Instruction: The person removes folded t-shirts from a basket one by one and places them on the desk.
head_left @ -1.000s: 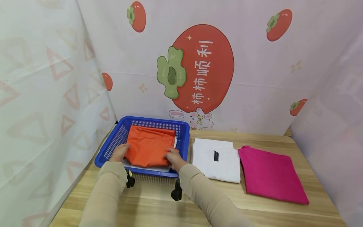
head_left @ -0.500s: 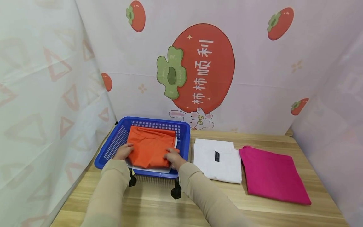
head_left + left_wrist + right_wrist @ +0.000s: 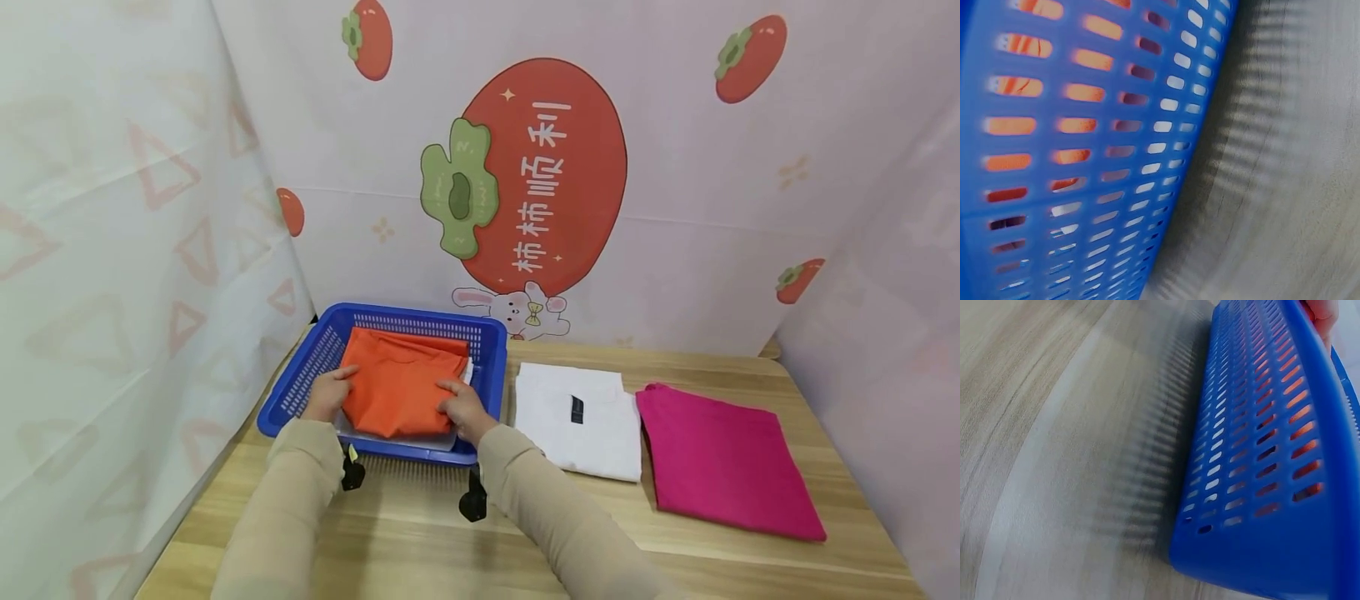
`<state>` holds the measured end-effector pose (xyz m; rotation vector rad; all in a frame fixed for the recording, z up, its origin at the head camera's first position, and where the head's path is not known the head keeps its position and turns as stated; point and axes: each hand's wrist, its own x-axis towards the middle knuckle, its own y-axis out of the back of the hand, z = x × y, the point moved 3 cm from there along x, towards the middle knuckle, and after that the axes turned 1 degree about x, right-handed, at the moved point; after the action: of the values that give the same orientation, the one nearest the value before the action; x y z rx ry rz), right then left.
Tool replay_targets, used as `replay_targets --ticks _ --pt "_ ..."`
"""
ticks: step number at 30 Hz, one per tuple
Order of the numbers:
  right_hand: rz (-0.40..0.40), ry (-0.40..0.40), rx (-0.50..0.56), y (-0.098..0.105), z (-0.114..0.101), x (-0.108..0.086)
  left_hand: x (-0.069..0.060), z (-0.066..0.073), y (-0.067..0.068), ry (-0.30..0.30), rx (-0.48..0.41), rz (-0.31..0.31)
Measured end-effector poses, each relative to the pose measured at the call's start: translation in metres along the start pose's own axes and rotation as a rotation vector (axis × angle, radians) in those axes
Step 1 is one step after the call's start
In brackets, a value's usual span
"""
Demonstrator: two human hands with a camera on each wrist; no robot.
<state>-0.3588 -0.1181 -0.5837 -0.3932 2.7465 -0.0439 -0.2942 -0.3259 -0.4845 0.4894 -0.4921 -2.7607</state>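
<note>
A folded orange T-shirt (image 3: pixel 401 387) lies in the blue plastic basket (image 3: pixel 491 367), over white cloth (image 3: pixel 420 440) that shows at its front and right edges. In the head view my left hand (image 3: pixel 327 395) holds the shirt's left edge, its fingertips on the orange fabric. The right hand (image 3: pixel 462 408) grips the right edge near the front corner. Both hands reach in over the basket's front rim. Through the slots of the basket wall (image 3: pixel 1066 200) in the left wrist view, orange and white fabric shows. The right wrist view catches only a bit of the fingers (image 3: pixel 1324 315) above the rim.
Right of the basket, a folded white T-shirt (image 3: pixel 551 437) with a dark neck label lies on the wooden table (image 3: pixel 420 542). Beside it is a folded magenta cloth (image 3: pixel 731 467). Printed fabric curtains (image 3: pixel 675 167) enclose the table at the back and sides.
My left hand has shifted slightly right and farther onto the orange T-shirt. The right fingers have moved a little up on its right edge. Basket and table clothes keep their places.
</note>
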Motion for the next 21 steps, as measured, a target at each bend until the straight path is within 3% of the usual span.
replay_targets --ticks 3,14,21 --pt "-0.014 0.029 -0.072 -0.004 -0.072 -0.083 -0.004 0.005 0.001 -0.01 -0.025 0.002" --pt "-0.071 0.119 -0.106 0.002 -0.089 -0.094 -0.023 0.021 0.008 -0.079 0.006 0.012" --pt "-0.113 0.122 -0.064 0.009 -0.099 -0.105 -0.038 0.029 0.011 -0.099 -0.052 0.023"
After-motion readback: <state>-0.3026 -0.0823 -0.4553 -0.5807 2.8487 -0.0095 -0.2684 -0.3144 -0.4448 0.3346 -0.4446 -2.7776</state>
